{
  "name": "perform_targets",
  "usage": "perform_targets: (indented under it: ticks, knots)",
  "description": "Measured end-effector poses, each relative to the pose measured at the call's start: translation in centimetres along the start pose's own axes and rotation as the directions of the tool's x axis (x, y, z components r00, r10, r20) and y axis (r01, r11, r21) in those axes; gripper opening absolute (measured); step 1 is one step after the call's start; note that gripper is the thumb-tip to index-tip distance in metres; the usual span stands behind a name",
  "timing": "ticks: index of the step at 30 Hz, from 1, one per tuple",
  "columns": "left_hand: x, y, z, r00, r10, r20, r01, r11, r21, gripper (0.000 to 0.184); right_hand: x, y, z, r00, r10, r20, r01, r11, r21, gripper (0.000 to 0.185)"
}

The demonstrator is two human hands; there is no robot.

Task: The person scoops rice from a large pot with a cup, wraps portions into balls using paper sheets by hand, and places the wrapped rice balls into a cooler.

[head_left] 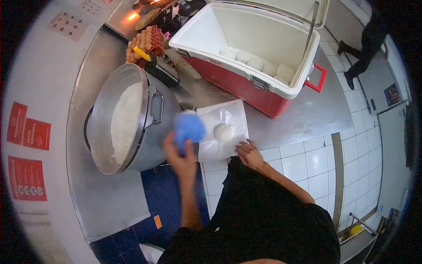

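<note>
My left hand (179, 159), smeared by motion, grips a blue cup or small bowl (190, 127) over the left edge of a white, shiny sheet (212, 148). A round white mound that looks like rice (224, 132) sits mid-sheet, with creases around it. On the sheet's near right corner lie the fingers of my right hand (249, 155), somewhat apart; its thumb is not clear. Left of the blue cup stands a large metal pot (163, 99), tilted in view, holding white, rice-like grains (126, 119).
A red and white cooler (246, 86), lid up, holds several white rounded bundles (256, 64). Egg trays (145, 43) and a metal container with a yellow-handled tool (141, 53) stand behind the pot. A flame (132, 16) burns at the back. Another person's legs (367, 48) show at right.
</note>
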State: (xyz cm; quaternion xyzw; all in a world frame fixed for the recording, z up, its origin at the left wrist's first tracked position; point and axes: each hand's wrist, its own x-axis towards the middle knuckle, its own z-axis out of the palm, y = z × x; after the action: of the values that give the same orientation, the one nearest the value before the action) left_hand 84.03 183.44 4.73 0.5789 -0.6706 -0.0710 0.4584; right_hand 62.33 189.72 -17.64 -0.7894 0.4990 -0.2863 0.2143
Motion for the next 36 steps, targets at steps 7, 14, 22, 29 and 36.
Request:
perform_targets:
  ticks: [7, 14, 22, 29, 36]
  knots:
    - [12.9, 4.0, -16.1, 0.977, -0.106, -0.185, 0.200, 0.753, 0.627, 0.033, 1.3, 2.1, 0.4, 0.991, -0.101, 0.089, 0.109, 0.990, -0.085, 0.033]
    - [4.3, 1.6, -3.3, 0.779, 0.155, 0.607, -0.082, 0.986, -0.146, 0.051, 2.4, 1.1, 0.2, 0.990, 0.139, -0.032, -0.131, 0.975, 0.180, 0.027]
    - [-6.5, -17.4, 8.4, 0.677, -0.118, 0.727, 0.188, 0.982, -0.015, 0.020, 4.6, 1.5, 0.0, 0.897, 0.425, -0.120, -0.389, 0.889, 0.242, 0.020]
    - [-5.9, -20.6, 14.4, 0.733, -0.313, 0.603, 0.297, 0.946, 0.131, 0.016, 9.4, 3.6, 1.0, 0.874, 0.486, -0.017, -0.458, 0.811, -0.365, 0.023]
    - [-5.6, -15.5, 12.9, 0.969, -0.150, 0.198, 0.166, 0.984, -0.064, 0.019, 13.6, 2.9, -2.0, 0.949, 0.291, -0.123, -0.312, 0.924, -0.220, 0.037]
